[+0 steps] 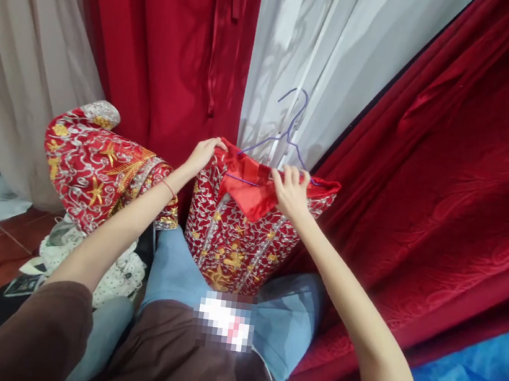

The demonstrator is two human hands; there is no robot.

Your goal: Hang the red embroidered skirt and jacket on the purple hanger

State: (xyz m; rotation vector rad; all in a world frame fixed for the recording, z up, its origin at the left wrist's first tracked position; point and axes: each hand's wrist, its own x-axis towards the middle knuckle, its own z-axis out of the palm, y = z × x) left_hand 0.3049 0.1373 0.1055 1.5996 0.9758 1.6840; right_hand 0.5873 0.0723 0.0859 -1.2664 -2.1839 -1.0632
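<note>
A: Count of embroidered pieces?
B: We count 2, both red with silver and gold. The garment (pixel 238 244) at hand lies between the trousers' 2 legs (pixel 181 268), its top edge turned away from the wearer and its red lining (pixel 253 203) folded outward. The other piece (pixel 93 163) sits to the left, partly behind the left forearm.
A: Hangers?
B: 1, a purple wire hanger (pixel 289 134). Its hook points up, clear of the cloth, and part of its lower bar shows across the lining.
A: Hands and fingers?
B: 2 hands. The left hand (pixel 203 155) has its fingers bent nearly closed, grasping the left corner of the top edge; we note 1 thin red band (pixel 169 188) on that wrist. The right hand (pixel 291 195) has its fingers partly spread and curled over the same edge, right of centre, touching the lining. We cannot tell whether cloth is pinched beneath them.
A: Surroundings?
B: We log 2 large red drapes, the left drape (pixel 176 36) and the patterned right drape (pixel 466 181), plus 1 heap of dotted white cloth (pixel 126 273) near the left leg.
</note>
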